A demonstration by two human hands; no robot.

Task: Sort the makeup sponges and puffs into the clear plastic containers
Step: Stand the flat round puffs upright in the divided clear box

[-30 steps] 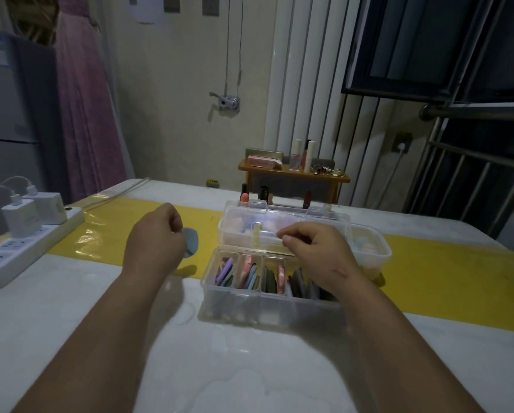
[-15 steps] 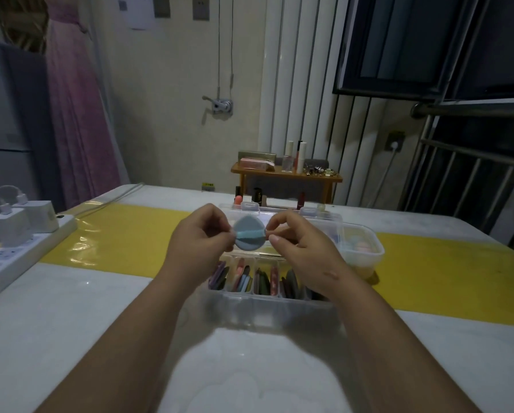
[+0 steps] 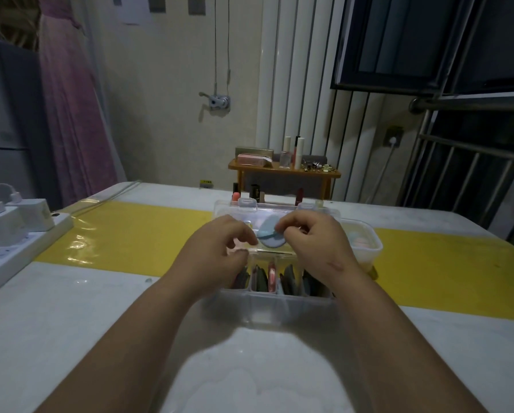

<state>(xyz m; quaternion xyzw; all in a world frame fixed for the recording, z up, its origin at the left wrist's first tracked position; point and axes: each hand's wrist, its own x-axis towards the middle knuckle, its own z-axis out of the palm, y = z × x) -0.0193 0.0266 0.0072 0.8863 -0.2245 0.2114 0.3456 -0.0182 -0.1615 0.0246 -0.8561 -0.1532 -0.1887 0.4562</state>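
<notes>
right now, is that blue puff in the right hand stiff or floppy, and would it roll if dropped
Likely soft and light: the right hand holds the pale blue teardrop-shaped makeup puff by a fingertip pinch. Being flat, it would probably land and stay rather than roll.

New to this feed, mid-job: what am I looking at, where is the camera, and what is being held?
No machine here: these are a person's two bare hands, seen from a camera worn on the head, looking forward and down. The right hand pinches a blue puff over a clear divided box whose compartments hold flat puffs on edge. The left hand has fingertips at the puff's edge; whether it grips is unclear. Right of the box stands a smaller clear tub with pastel sponges. All sit on a white table with a yellow strip; a power strip lies at the left.
</notes>
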